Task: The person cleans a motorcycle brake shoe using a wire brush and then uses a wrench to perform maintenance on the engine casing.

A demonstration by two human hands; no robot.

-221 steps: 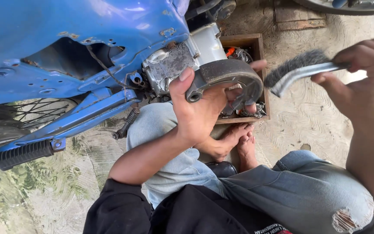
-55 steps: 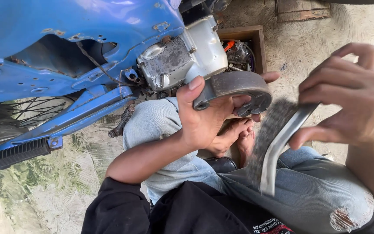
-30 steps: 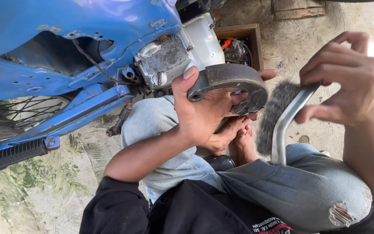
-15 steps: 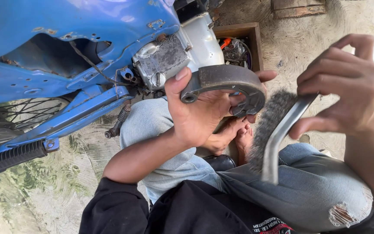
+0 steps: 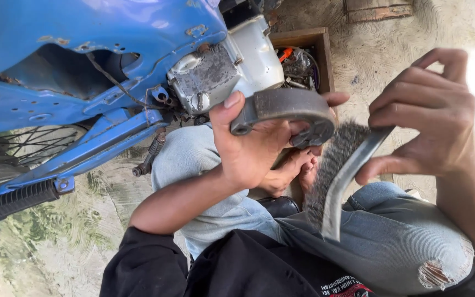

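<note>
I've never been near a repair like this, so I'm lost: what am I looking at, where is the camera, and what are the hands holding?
The camera sits on the person's head, looking down at their own lap and hands. The left hand grips a curved grey brake shoe. The right hand holds a wire brush, bristles towards the shoe. The blue motorcycle frame with a black footpeg fills the left. Beyond the hands, a wooden box of small parts rests on the concrete ground.
</note>
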